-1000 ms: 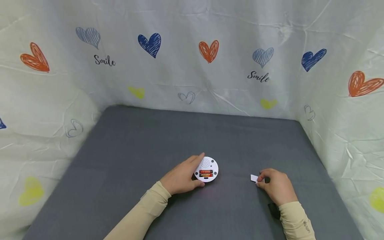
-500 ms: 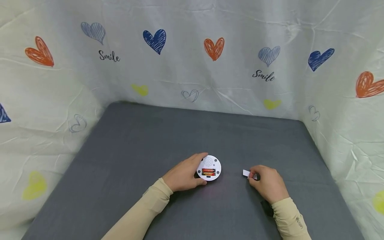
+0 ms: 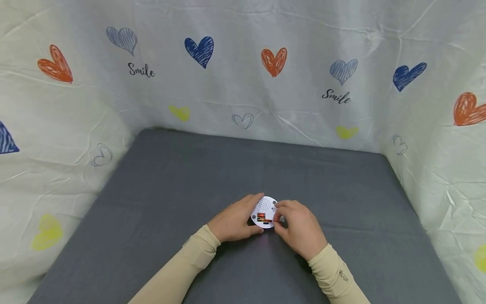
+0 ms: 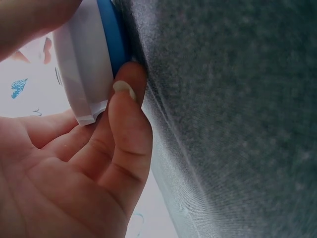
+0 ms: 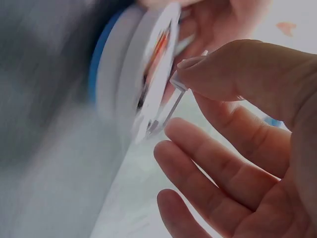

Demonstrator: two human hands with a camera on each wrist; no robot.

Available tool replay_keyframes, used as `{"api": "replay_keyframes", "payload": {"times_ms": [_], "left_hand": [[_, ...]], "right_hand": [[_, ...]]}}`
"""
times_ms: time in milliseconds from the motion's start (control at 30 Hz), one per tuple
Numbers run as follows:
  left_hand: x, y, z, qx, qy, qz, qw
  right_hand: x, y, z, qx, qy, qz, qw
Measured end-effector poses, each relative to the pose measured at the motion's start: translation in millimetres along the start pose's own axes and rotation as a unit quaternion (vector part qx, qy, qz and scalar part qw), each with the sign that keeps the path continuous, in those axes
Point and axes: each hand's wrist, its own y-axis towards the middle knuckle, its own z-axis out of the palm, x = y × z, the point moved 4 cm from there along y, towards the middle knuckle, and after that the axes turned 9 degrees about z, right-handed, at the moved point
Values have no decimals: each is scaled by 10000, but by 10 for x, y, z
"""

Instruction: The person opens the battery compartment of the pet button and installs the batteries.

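Observation:
My left hand [image 3: 236,218] grips a round white device [image 3: 263,205] by its left side, thumb at the near edge and fingers at the far edge. Its perforated face is turned up, and red batteries [image 3: 261,215] show in an uncovered compartment. A blue band [image 4: 114,37] runs around its lower side in the left wrist view. Between thumb and index finger, my right hand [image 3: 300,228] pinches a small white battery cover [image 5: 179,82], right beside the compartment. The cover's contact with the device is too blurred to tell. Right fingers hide the device's right edge in the head view.
A dark grey cloth [image 3: 212,169] covers the table. White curtains [image 3: 235,93] printed with hearts and "Smile" stand around its back and sides. A black wrist camera [image 3: 303,262] shows under the right wrist.
My right hand has moved left with the battery cover, from apart on the right up to the device. My left hand keeps its grip, and the head view has shifted slightly.

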Motion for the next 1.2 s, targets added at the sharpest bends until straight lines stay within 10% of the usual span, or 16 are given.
{"api": "replay_keyframes", "payload": {"times_ms": [1200], "left_hand": [[3, -5, -6, 66, -41, 117, 9999]], "right_hand": [[193, 66, 183, -42, -245, -519, 9983]]}}
